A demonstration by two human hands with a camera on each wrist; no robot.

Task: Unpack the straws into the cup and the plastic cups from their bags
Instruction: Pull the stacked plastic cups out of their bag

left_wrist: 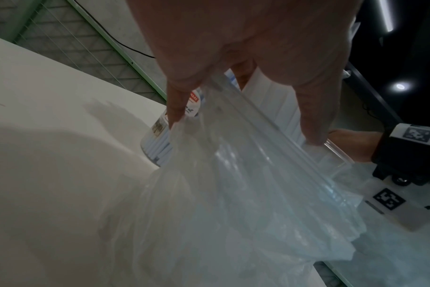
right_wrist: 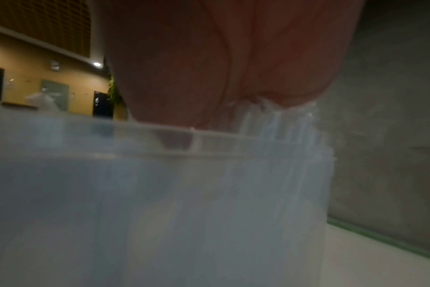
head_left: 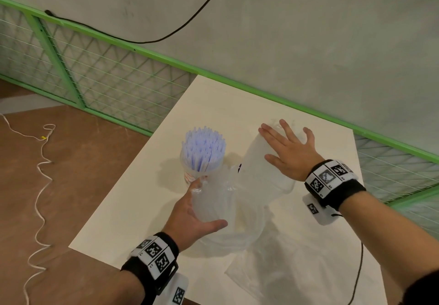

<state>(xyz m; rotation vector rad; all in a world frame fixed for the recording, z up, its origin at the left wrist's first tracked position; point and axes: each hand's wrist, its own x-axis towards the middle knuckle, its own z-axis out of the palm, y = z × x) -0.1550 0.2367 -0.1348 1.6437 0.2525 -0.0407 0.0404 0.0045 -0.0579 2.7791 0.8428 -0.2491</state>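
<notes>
- Head view: on the white table (head_left: 147, 200) a clear cup (head_left: 202, 169) stands upright, packed with pale blue straws (head_left: 203, 148) whose tips fan out above its rim. Just right of it a stack of plastic cups (head_left: 263, 169) lies on its side, running from the far right toward the near left.
- The right hand (head_left: 288, 149) lies flat on the far end of the stack, fingers spread and straight, palm pressing down on it.
- The left hand (head_left: 192, 212) is at the near end, beside the straw cup, its fingers and thumb curled round a bunched clear bag (head_left: 213, 212) that covers the near part of the stack. More crumpled clear plastic (head_left: 273, 273) lies on the table nearer the person.
- Left wrist view: the left hand's fingers (left_wrist: 312, 120) reach down over the bag (left_wrist: 233, 203), gripping its gathered film; the ribbed stack of cups (left_wrist: 282, 108) shows between them, and the straw cup (left_wrist: 160, 141) sits just beyond the fingertips.
- Right wrist view: blurred. The palm of the right hand (right_wrist: 221, 64) sits directly on top of the cloudy stack of cups (right_wrist: 147, 194), touching it; the fingers cannot be made out here.
</notes>
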